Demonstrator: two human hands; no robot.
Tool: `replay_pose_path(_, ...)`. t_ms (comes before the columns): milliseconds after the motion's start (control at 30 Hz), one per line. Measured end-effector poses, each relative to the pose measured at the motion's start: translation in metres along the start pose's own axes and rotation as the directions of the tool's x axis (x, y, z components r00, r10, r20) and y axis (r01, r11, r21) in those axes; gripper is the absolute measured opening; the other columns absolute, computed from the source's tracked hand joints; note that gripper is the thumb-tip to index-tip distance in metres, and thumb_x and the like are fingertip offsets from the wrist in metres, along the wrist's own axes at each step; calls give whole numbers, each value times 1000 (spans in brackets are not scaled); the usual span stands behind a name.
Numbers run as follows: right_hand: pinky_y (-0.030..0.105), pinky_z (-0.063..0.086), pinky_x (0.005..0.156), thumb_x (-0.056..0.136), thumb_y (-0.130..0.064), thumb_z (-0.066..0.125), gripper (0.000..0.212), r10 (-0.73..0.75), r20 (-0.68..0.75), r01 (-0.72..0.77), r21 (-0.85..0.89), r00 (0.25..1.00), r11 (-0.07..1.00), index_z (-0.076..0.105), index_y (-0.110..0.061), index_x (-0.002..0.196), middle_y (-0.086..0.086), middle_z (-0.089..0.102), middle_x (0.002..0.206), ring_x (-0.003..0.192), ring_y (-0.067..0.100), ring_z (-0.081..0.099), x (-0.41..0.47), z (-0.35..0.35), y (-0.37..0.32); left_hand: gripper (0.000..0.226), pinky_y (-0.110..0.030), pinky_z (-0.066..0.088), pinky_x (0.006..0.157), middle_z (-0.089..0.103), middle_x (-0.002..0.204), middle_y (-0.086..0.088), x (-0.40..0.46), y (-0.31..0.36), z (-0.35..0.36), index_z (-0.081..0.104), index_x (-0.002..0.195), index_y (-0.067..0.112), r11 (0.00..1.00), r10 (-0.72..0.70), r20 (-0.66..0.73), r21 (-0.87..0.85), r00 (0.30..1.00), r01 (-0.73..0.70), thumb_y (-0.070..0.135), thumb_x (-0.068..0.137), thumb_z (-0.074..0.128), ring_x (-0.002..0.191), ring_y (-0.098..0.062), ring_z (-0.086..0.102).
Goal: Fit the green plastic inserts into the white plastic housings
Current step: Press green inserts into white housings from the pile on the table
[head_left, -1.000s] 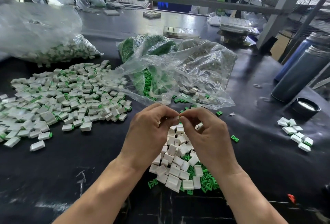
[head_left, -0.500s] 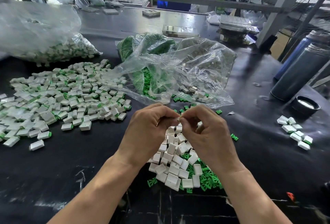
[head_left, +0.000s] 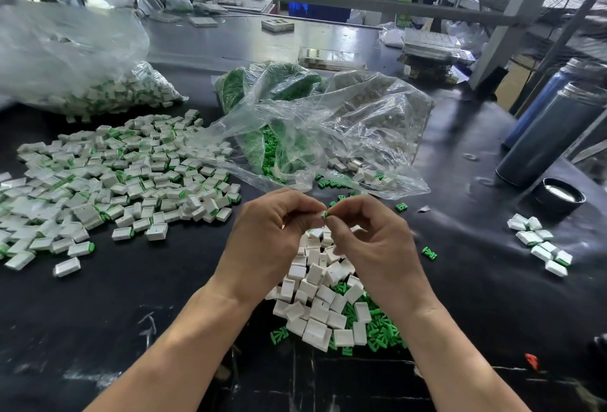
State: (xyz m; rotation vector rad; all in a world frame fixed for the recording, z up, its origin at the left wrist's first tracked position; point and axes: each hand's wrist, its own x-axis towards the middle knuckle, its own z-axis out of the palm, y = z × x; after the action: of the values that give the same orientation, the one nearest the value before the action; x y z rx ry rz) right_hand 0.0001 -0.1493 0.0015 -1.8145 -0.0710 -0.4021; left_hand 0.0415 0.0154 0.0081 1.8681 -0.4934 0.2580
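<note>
Between the two hands a green insert [head_left: 325,213] shows as a small tip, pinched by the fingertips [head_left: 335,219] of the right hand [head_left: 377,244]. The left hand [head_left: 274,231] meets it with curled fingers that close on something its knuckles hide, probably a white housing, though the piece itself cannot be made out. The hands are raised just above the table, likely so the small parts sit close to the eye and can be lined up by feel.

Directly beneath the wrists lies the working supply: a heap of empty white housings [head_left: 315,283] mixed with loose green inserts [head_left: 381,329], kept near so either hand can reach down for the next pair. To the left, well apart from it, spreads a broad pile of assembled pieces [head_left: 115,178], white with green showing at one end; its distance keeps finished work from mixing with raw stock. Behind the hands a clear plastic bag [head_left: 328,136] slumps open, spilling more green inserts, evidently the refill source. A smaller cluster of white pieces [head_left: 538,244] sits off to the right, perhaps set aside.
</note>
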Motion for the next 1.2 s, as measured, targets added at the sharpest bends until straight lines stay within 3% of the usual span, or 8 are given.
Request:
replay_pose_path(167, 47, 63, 73, 93, -15, 75, 14, 39, 86, -42, 38, 996, 998, 71, -28, 92, 0, 72, 88, 74, 23, 69, 1, -6, 0, 22, -22, 58, 77, 74, 89, 15, 0, -1, -1, 80, 93, 26, 1000, 9, 54, -23, 999, -8, 5, 85, 79, 86, -6, 73)
replay_pose_path(267, 39, 61, 71, 88, -22, 72, 9, 30, 109, -31, 6, 994, 1000, 69, -29, 91, 0, 70, 88, 77, 29, 68, 0, -9, -1, 24, -17, 55, 75, 73, 87, 16, 0, 0, -2, 79, 92, 27, 999, 41, 77, -23, 996, -39, 5, 84, 80, 85, -6, 72)
replay_pose_path(400, 30, 54, 60, 88, -7, 72, 18, -5, 97, 15, -96, 995, 995, 66, -24, 87, -1, 68, 81, 66, 13, 61, 1, -10, -1, 24, -19, 56, 75, 73, 86, 18, -1, 0, -1, 79, 91, 29, 999, 40, 97, -1, 994, -41, 7, 83, 82, 83, -5, 71)
replay_pose_path(567, 23, 50, 59, 87, -1, 71, 22, -44, 61, 50, -111, 997, 993, 66, -22, 85, -6, 67, 76, 63, 5, 58, 3, -10, -2, 25, -10, 52, 72, 74, 86, 20, 0, 2, 0, 79, 90, 30, 999, 40, 71, 11, 997, -41, 7, 81, 83, 81, 1, 70)
replay_pose_path(767, 41, 63, 72, 93, -11, 76, 17, -30, 76, 31, -15, 997, 999, 71, -26, 97, -5, 73, 86, 73, 15, 70, 1, -9, -1, 34, -9, 52, 71, 74, 87, 21, 0, 3, -2, 75, 89, 39, 1000, 24, 48, -14, 999, -23, 6, 83, 82, 81, 2, 71)
replay_pose_path(1000, 43, 62, 70, 92, -14, 75, 17, -38, 39, 41, -63, 999, 997, 71, -31, 94, -5, 73, 85, 72, 19, 71, 0, -7, 1, 26, -9, 51, 71, 73, 86, 23, 0, -1, 0, 77, 90, 34, 999, 5, 45, 32, 999, -7, 11, 81, 84, 81, 1, 70)
replay_pose_path(1200, 15, 49, 61, 87, -7, 74, 21, -141, -33, 129, -250, 989, 960, 67, -28, 87, -11, 68, 80, 68, 10, 65, 0, -1, 1, 19, -24, 58, 76, 72, 89, 18, -4, -1, 3, 77, 93, 30, 997, 12, 73, 72, 997, -18, 15, 84, 83, 86, -4, 70)
